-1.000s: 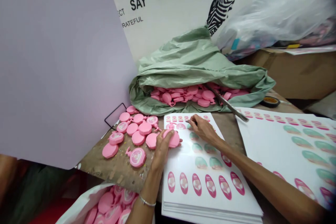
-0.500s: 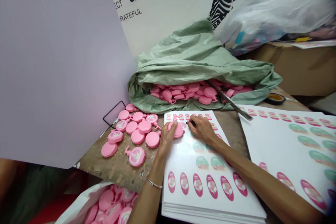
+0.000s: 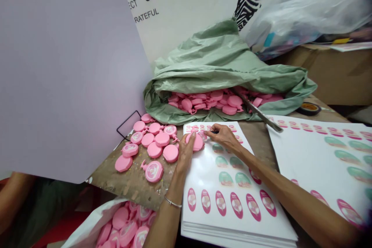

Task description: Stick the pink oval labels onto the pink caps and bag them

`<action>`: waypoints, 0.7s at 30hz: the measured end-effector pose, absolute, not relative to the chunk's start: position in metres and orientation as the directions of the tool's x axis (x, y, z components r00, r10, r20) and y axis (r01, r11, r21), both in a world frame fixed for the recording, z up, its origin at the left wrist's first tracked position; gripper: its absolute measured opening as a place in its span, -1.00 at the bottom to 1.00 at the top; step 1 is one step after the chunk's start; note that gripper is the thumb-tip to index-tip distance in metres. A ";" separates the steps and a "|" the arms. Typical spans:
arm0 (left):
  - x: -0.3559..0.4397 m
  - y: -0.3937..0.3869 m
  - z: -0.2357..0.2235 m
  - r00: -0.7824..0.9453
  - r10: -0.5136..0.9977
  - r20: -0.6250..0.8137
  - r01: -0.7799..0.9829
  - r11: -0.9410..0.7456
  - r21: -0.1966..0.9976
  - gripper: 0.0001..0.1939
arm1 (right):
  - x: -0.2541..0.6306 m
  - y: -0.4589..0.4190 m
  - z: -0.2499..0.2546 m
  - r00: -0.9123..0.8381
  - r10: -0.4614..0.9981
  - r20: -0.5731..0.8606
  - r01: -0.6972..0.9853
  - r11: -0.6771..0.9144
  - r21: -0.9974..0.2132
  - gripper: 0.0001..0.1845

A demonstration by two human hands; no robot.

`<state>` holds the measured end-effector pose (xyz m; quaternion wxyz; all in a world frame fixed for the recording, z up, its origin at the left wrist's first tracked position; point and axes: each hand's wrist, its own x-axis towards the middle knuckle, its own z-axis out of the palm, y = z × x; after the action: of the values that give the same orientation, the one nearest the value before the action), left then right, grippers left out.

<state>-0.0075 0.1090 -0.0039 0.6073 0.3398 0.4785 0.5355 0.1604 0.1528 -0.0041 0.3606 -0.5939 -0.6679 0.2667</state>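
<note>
Pink caps [image 3: 154,149] lay in a loose cluster on a paint-flecked wooden board [image 3: 130,188], just left of a stack of white sticker sheets [image 3: 202,176]. The left hand [image 3: 184,151], a thin bangle [image 3: 173,201] on its wrist, clasped one pink cap [image 3: 198,142] with its fingers curled over the rim, the cap lying on the top sheet near its far edge. The right hand [image 3: 225,135] sat just beside it, thumb and forefinger pinched closed on a small dark tip [image 3: 214,132]; what that tip belonged to was too small to tell. A second sheet stack [image 3: 305,162] lay to the right. Beyond, a green plastic bag [image 3: 203,60] held more caps, with a steel strip [image 3: 257,111] leaning out across its edge. A white sack [image 3: 87,221] of caps sat below the board, and a lilac panel [image 3: 64,73] stood left.
</note>
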 end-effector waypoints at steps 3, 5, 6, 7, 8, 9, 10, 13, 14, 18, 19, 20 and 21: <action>-0.007 0.109 -0.002 -0.052 0.980 -0.192 -0.356 0.161 0.921 -0.49 | 0.165 0.148 0.006 -0.004 0.988 0.152 0.509 0.133 -0.850 -0.41; -0.006 0.107 0.001 -0.073 0.979 -0.190 -0.389 0.147 0.910 -0.46 | 0.168 0.139 0.014 0.011 0.988 0.155 0.469 0.132 -0.873 -0.39; -0.006 0.105 0.003 -0.079 0.979 -0.189 -0.416 0.140 0.899 -0.43 | 0.168 0.134 0.019 0.010 0.988 0.157 0.449 0.136 -0.883 -0.40; -0.006 0.102 0.005 -0.076 0.980 -0.186 -0.447 0.133 0.884 -0.41 | 0.168 0.128 0.023 -0.001 0.987 0.158 0.428 0.143 -0.892 -0.42; -0.006 0.098 0.008 -0.064 0.981 -0.184 -0.477 0.132 0.869 -0.39 | 0.167 0.121 0.027 -0.019 0.987 0.161 0.405 0.155 -0.901 -0.44; -0.006 0.095 0.012 -0.044 0.982 -0.184 -0.500 0.138 0.855 -0.37 | 0.165 0.115 0.032 -0.045 0.985 0.166 0.381 0.170 -0.909 -0.47; -0.005 0.091 0.015 -0.018 0.983 -0.185 -0.513 0.150 0.845 -0.36 | 0.163 0.109 0.036 -0.075 0.982 0.172 0.358 0.187 -0.915 -0.50; -0.003 0.081 0.026 0.043 0.979 -0.201 -0.509 0.195 0.839 -0.35 | 0.155 0.093 0.048 -0.140 0.971 0.196 0.319 0.231 -0.919 -0.61; -0.003 0.079 0.029 0.052 0.977 -0.206 -0.510 0.203 0.836 -0.35 | 0.153 0.089 0.051 -0.147 0.968 0.203 0.311 0.240 -0.919 -0.64; 0.000 0.072 0.036 0.050 0.979 -0.198 -0.538 0.193 0.821 -0.42 | 0.147 0.079 0.059 -0.113 0.967 0.228 0.285 0.251 -0.925 -0.69; 0.001 0.071 0.037 0.047 0.980 -0.192 -0.544 0.186 0.818 -0.43 | 0.146 0.077 0.060 -0.099 0.968 0.230 0.283 0.249 -0.926 -0.70; 0.001 0.070 0.038 0.048 0.982 -0.184 -0.549 0.180 0.817 -0.43 | 0.146 0.076 0.060 -0.087 0.969 0.231 0.282 0.247 -0.927 -0.70; 0.001 0.070 0.038 0.052 0.983 -0.176 -0.552 0.175 0.815 -0.42 | 0.145 0.076 0.061 -0.080 0.969 0.233 0.282 0.246 -0.927 -0.70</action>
<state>0.0012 0.0697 0.0383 0.6669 0.2854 0.3779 0.5753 0.1455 0.0757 0.0608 0.4672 -0.4916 -0.6363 0.3676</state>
